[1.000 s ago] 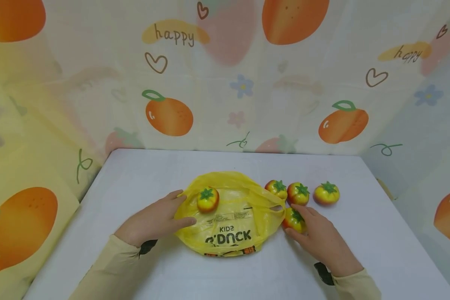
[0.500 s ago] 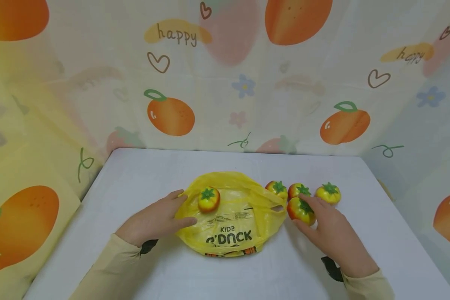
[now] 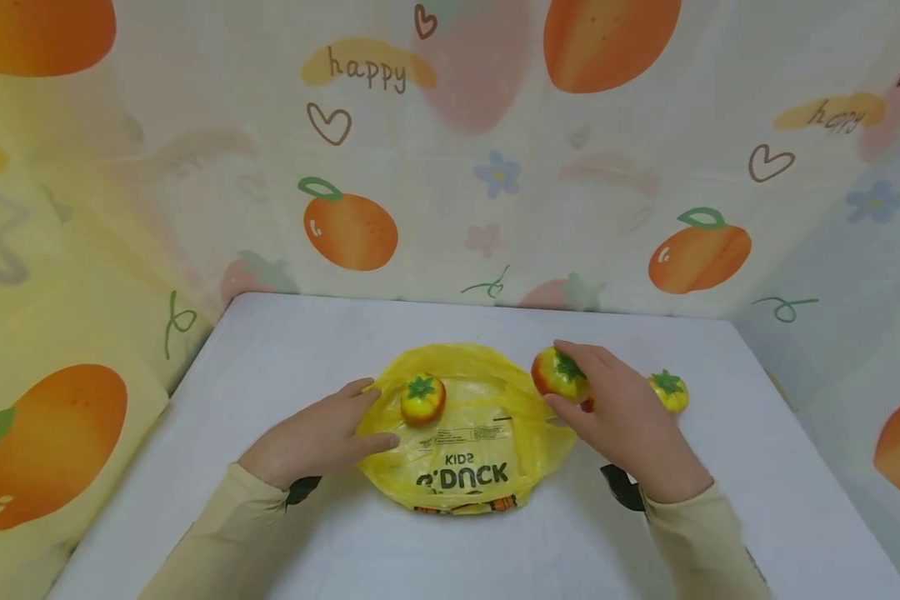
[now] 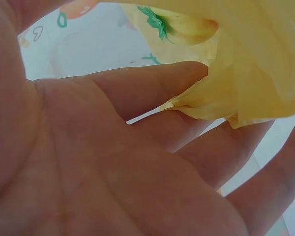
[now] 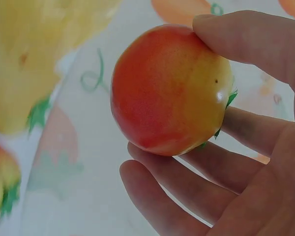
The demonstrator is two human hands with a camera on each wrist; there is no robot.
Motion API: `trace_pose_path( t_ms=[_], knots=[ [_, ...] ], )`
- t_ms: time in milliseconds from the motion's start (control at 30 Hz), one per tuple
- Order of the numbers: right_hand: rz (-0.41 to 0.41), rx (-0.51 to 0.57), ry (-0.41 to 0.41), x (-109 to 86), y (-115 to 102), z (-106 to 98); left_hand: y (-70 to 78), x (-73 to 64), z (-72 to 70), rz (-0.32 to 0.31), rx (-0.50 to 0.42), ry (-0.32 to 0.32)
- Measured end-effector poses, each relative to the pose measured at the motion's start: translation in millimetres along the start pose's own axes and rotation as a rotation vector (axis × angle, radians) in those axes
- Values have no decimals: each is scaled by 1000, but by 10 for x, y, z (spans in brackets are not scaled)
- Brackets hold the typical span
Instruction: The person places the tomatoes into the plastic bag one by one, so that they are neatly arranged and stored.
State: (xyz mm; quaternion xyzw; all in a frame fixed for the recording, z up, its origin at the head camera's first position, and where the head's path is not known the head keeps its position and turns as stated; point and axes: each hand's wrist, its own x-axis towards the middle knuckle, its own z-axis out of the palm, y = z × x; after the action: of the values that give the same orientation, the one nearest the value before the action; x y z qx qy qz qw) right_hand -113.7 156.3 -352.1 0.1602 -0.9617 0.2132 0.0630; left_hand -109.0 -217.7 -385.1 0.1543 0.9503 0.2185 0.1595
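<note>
A yellow plastic bag with dark lettering lies on the white table, one yellow-red toy persimmon with a green calyx on its left part. My left hand is at the bag's left edge; in the left wrist view its straight fingers touch the thin plastic. With thumb and fingers, my right hand grips another toy persimmon at the bag's far right edge. The right wrist view shows that persimmon's red-orange underside, its calyx toward the palm.
One more persimmon sits right of my right hand, partly covered by it. A persimmon also shows at the left edge of the right wrist view. Behind the table hangs a fruit-patterned cloth.
My right hand has picked up the persimmon from beside the bag's right edge and carried it back and leftward, now covering persimmons behind it. My left hand stays at the bag.
</note>
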Motion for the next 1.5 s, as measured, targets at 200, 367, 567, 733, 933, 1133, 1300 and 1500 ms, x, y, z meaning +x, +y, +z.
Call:
trace_pose_path(
  t_ms=[200,367,567,733,933,1133,1300,1500],
  knots=[
    [-10,52,-71,240,-216,278,-23,6,2,-26,-1,-9],
    [-9,68,-95,391,-348,473,-7,19,-1,-31,-13,-9],
    [-38,79,-124,533,-463,638,12,7,-11,-37,4,5],
    [-17,66,-142,572,-487,729,27,17,-10,-25,9,9],
    [-24,52,-167,619,-489,826,18,23,-3,-43,8,-5],
    [-40,52,-156,644,-485,897,25,14,-15,-44,11,-10],
    [-47,39,-170,653,-468,970,38,7,-11,-55,-16,-24],
    [-48,11,-170,655,-439,1029,43,11,-3,-42,-11,-21]
  ],
)
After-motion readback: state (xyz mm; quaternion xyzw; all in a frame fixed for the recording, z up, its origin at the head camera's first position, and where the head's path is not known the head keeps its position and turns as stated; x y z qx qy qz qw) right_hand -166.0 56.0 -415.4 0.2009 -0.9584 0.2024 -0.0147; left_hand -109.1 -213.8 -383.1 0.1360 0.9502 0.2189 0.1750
